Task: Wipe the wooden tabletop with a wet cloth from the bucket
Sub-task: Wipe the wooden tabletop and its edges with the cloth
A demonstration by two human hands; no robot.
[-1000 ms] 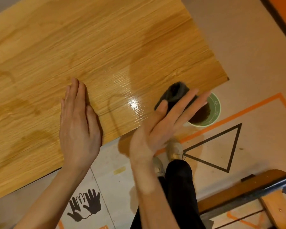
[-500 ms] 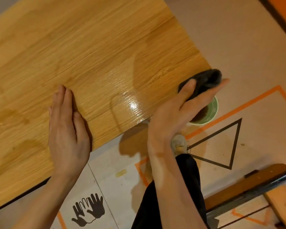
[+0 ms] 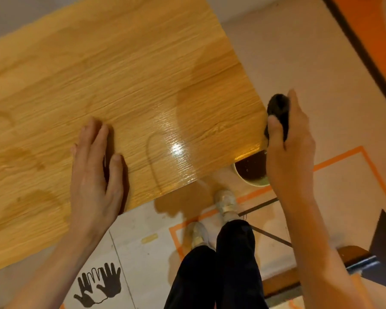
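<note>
Wooden tabletop (image 3: 125,70) gleaming wet, left hand (image 3: 94,172) flat, right hand (image 3: 288,143) grip pinching dark cloth (image 3: 277,108)

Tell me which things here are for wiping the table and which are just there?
For the job:
- wooden tabletop
- dark cloth, held in the right hand
- bucket on the floor
- left hand, flat on the tabletop

Just there:
- hand-shaped floor sticker
- orange floor tape
- shoes
</note>
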